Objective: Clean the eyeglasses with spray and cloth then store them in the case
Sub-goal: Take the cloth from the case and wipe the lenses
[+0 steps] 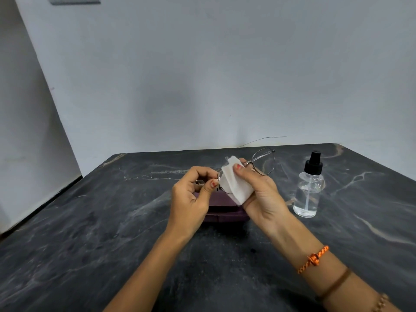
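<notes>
Thin metal-framed eyeglasses (263,162) are held above the table between both hands. My left hand (191,194) pinches the frame at its left end. My right hand (261,194) presses a white cloth (235,183) around the left lens, thumb on top; the right lens sticks out uncovered behind. A dark purple glasses case (225,210) lies shut on the table right under my hands, mostly hidden by them. A clear spray bottle (308,192) with a black pump top stands upright to the right of my right hand.
The table (90,233) is dark marble with pale veins; its far edge meets a pale wall. A thin wire (263,139) runs along the wall behind the table. My right wrist wears an orange cord bracelet (314,258).
</notes>
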